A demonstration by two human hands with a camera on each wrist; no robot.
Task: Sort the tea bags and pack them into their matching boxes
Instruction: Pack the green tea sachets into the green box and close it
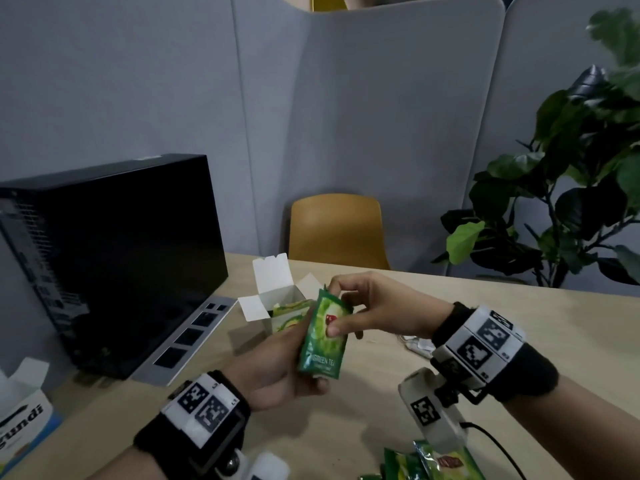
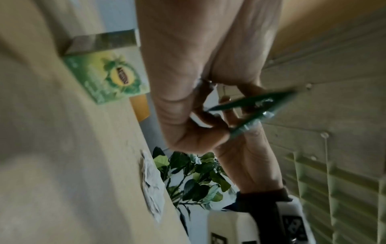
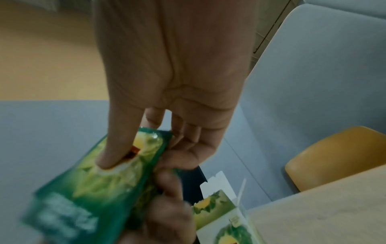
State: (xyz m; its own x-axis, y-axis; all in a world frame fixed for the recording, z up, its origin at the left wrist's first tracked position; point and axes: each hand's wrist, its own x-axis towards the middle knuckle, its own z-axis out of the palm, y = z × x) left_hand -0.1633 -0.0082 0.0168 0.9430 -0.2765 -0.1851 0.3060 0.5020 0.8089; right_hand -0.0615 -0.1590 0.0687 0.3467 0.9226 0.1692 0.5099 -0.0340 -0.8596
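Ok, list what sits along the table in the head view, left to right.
Tissue box → black computer case → open tea box → green tea bags held in left hand and right hand → plant off the table's far right.

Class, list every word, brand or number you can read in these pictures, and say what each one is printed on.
"GREEN TE": green sachet, held in the left hand and right hand; its last letter is cut off.
"gundi": box at the table's near left edge; the word's start is cut off.
Logo on the open green box: too blurred.
Wristband markers: patterns only, small print unreadable.
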